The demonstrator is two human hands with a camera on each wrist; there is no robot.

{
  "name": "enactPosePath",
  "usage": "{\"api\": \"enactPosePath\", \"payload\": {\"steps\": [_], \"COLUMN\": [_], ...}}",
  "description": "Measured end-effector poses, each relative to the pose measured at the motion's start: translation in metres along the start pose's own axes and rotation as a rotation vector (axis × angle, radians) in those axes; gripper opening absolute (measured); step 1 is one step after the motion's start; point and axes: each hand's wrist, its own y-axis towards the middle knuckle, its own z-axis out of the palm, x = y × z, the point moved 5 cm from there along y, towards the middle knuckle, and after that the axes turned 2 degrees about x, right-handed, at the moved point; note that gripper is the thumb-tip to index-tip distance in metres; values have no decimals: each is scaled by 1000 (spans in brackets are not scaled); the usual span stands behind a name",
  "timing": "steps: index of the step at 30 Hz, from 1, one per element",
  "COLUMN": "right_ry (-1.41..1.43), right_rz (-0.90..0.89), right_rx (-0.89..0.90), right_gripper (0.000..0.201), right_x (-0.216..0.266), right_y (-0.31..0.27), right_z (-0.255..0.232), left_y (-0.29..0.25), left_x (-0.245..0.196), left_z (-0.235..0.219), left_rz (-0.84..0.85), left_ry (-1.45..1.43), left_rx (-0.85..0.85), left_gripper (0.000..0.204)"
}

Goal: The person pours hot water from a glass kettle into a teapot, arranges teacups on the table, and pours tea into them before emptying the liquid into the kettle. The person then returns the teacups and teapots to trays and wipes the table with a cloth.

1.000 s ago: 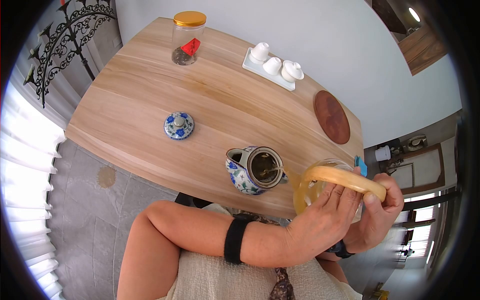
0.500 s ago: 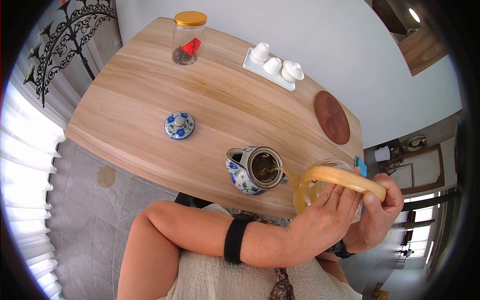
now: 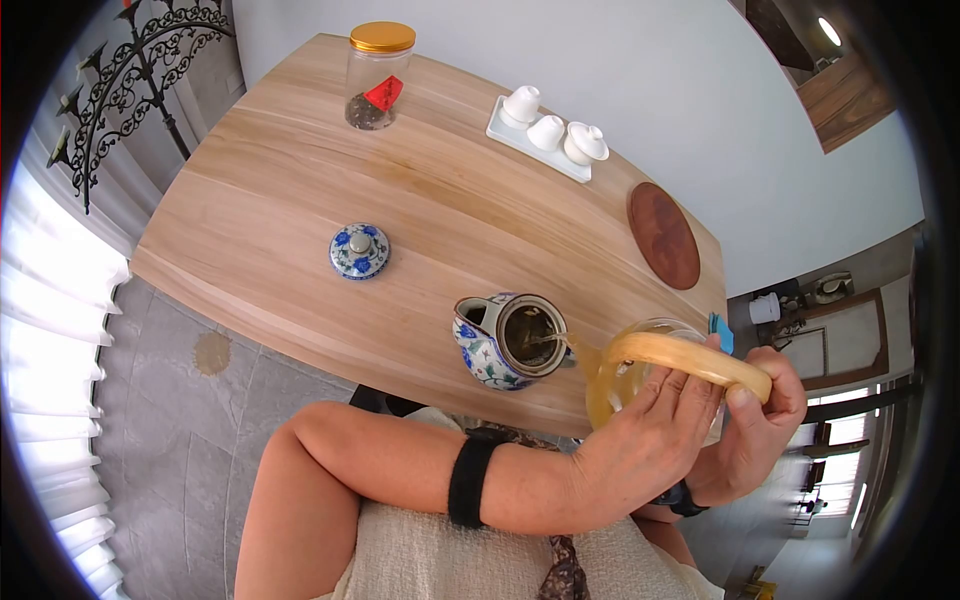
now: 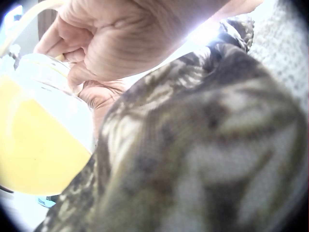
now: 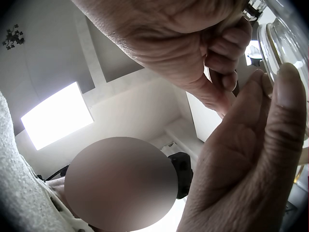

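Observation:
My right hand (image 3: 752,430) grips the curved yellowish handle (image 3: 690,360) of a glass teapot (image 4: 41,145), which is tilted and holds yellow liquid. Under that handle my left hand (image 3: 640,435) presses its extended fingers against the top of the glass teapot. A thin stream runs from the glass spout into the mouth of a blue-and-white porcelain teapot (image 3: 487,365) standing uncovered on the table. Inside it, dark liquid shows. In the right wrist view, a thumb (image 5: 288,92) rests at the glass rim. Much of the glass teapot's body is hidden behind my left hand in the head view.
A blue-and-white lid (image 3: 360,252) lies left on the wooden table (image 3: 270,190). Farther back stand a gold-capped jar (image 3: 372,100) and a white tray (image 3: 500,130) with small white cups and a lidded bowl. A brown round board (image 3: 663,235) and a blue object (image 3: 721,333) are at the right.
Both hands and the glass teapot hold nearly still while the stream keeps running. The liquid surface in the porcelain teapot looks slightly different.

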Motion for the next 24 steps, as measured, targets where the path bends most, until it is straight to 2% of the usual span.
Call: {"api": "enactPosePath", "payload": {"steps": [24], "right_ry": [6], "right_rz": [-15], "right_rx": [9], "right_gripper": [31], "right_x": [-2], "right_y": [0], "right_z": [-1], "left_y": [1], "left_x": [0], "left_z": [1], "left_rz": [-19], "left_ry": [8], "left_rx": [-18], "left_gripper": [59]}}
